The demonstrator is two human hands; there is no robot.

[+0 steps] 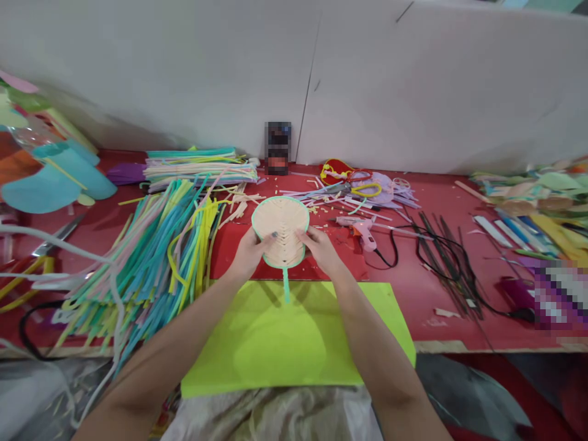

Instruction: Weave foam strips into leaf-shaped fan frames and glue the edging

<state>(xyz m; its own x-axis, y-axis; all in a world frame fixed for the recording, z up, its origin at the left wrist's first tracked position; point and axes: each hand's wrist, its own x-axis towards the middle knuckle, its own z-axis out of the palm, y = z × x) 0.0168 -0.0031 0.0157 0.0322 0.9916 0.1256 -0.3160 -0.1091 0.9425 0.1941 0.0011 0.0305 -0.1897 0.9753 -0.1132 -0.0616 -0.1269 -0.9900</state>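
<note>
Between my two hands is a small cream fan (283, 220) made of pipe cleaners, edged in mint green, with a mint stem (286, 285) pointing down toward me. My left hand (250, 250) grips its left side, thumb on the front face. On the opposite side my right hand (319, 246) pinches the edge, thumb also on the front. The fingers behind the fan are hidden. Beneath it lie a red sheet (229, 251) and a lime-green sheet (285, 343) that reaches over the table's front edge.
Bundles of coloured pipe cleaners (160, 245) lie left, near scissors (57, 236) and a white cable (114, 288). Right of the fan are a pink glue gun (365, 233), its black cord, yellow-handled scissors (365, 188) and dark rods (443, 257). A phone-like object (278, 147) leans against the wall.
</note>
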